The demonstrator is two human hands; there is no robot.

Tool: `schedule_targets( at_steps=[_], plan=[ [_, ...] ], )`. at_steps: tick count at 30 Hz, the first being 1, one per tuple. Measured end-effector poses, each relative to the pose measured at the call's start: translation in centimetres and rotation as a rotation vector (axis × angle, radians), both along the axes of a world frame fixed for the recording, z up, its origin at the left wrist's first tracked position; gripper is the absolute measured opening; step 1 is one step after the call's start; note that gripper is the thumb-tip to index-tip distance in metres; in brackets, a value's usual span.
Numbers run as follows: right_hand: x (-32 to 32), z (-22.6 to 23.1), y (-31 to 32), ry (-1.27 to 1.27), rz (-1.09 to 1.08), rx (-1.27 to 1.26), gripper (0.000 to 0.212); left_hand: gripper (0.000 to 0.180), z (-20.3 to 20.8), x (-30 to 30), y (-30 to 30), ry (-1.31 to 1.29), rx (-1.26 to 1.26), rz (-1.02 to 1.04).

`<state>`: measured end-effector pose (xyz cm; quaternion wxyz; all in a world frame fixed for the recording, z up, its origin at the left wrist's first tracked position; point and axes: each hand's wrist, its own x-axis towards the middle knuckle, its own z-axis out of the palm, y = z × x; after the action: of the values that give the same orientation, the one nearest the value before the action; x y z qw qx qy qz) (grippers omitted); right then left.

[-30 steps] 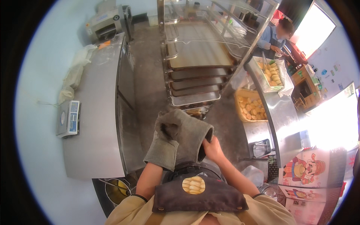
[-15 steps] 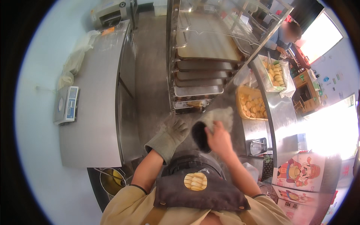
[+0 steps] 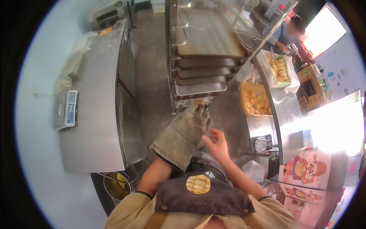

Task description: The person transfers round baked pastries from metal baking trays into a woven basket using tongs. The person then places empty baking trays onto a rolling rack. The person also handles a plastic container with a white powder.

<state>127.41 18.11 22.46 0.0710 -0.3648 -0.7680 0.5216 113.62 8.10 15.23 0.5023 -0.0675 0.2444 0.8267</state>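
A heavy grey-brown work glove [image 3: 175,139] with a wide cuff covers my left hand [image 3: 188,124], in front of the lower end of the tray rack. Its fingertips point up and to the right, next to the lowest trays, and overlap another bit of glove-like material, so their grip is hidden. I cannot make out a second glove apart from it. Just right of the glove is my bare right hand [image 3: 217,144], its fingers loosely bent and apart, with nothing in them. Baking trays [image 3: 207,65] sit in the metal rack [image 3: 171,57] ahead.
On the left a steel table [image 3: 93,126] carries a scale [image 3: 66,108] and plastic bags. At right, a yellow basket of round pieces [image 3: 255,100] stands beside a steel counter [image 3: 286,118] bearing a box of food [image 3: 280,72]. Another person [image 3: 286,32] works beyond it.
My right hand held a glove by its cuff; now it is bare with nothing in it. My gloved left hand has moved up and right, toward the rack and my right hand.
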Motion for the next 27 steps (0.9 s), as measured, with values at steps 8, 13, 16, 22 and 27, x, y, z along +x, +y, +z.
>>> schedule_targets(
  at_steps=[8, 13, 16, 22, 27],
  plan=[
    [-0.5, -6.9, 1.0, 0.02, -0.176, -1.518, 0.075, 0.03, -0.9, 3.3, -3.2, 0.155, -0.19, -0.096],
    [-0.1, -8.5, 2.1, 0.124, -0.226, -1.541, 0.068, 0.037, -1.9, 5.2, -1.0, 0.2, -0.292, -0.055],
    [0.1, -10.4, 4.6, 0.122, -0.248, -1.523, 0.064, 0.046, -3.8, 5.9, 0.1, -0.01, -0.222, -0.057],
    [-0.2, -18.8, 12.0, 0.029, -0.459, -1.406, 0.052, 0.052, -11.0, 11.0, -5.4, -0.082, -0.415, 0.081],
    [-3.0, -30.2, 20.0, -0.197, -0.616, -1.392, 0.053, 0.055, -18.0, 21.6, -11.6, -0.232, -1.059, 0.31]
  ],
)
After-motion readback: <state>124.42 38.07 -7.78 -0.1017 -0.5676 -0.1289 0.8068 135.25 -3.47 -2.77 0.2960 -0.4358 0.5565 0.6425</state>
